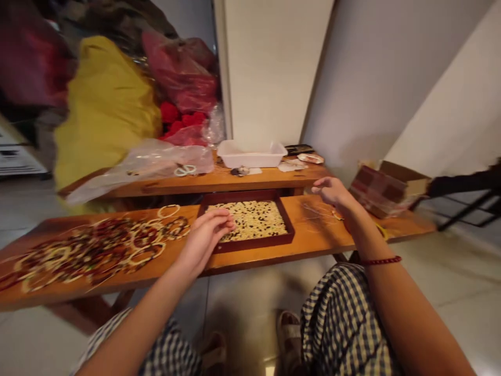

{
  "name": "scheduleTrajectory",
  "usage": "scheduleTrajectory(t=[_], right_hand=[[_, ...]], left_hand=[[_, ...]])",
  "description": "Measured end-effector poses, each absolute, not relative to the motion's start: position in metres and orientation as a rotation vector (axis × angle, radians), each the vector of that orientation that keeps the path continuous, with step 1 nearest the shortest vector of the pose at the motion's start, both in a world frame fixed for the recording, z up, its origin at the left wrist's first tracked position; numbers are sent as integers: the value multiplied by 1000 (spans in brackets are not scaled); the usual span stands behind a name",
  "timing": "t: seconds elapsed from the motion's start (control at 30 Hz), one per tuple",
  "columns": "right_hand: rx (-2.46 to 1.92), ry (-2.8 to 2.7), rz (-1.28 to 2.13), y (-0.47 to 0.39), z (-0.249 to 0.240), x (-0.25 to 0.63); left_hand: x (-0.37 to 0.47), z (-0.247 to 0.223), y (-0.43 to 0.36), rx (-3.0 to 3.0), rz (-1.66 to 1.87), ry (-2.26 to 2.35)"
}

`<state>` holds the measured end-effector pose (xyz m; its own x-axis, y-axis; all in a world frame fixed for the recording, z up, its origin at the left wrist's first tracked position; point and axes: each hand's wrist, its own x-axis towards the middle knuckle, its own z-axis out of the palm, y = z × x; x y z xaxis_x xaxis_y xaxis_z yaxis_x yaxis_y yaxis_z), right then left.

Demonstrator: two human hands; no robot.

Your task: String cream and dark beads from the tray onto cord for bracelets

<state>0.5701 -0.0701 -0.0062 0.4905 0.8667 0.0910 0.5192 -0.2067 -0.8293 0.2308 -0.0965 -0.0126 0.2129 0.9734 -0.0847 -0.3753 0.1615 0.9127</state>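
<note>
My left hand (209,232) hangs over the left part of a dark red tray (250,243) filled with pale and dark beads (254,219). Its fingers are pressed together, and whatever is between them is hidden or too small to name. To the tray's right, my right hand (332,192) is raised above thin pale threads (319,211) on the bench. The fingers there are curled in toward the thumb; I cannot make out what they hold. A red beaded bracelet (381,260) circles my right wrist.
Beaded bracelets (97,248) lie heaped on the left of the wooden bench (309,240). Behind, a second bench (168,186) bears a white plastic container (252,155) and a clear plastic bag (156,156). An open cardboard box (385,188) stands at right. Large bags, one yellow (105,104), fill the back left.
</note>
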Motion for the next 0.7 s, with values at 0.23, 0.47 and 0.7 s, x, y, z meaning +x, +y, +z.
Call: scheduleTrajectory(t=[0.23, 0.47, 0.7], right_hand=[[-1988, -1489, 592, -68, -27, 586], [-1730, -1797, 679, -66, -32, 566], [-1895, -1893, 439, -84, -22, 585]], left_hand=[[264, -21, -114, 1250, 876, 916], [310, -17, -129, 1268, 605, 856], [324, -26, -148, 1345, 428, 798]])
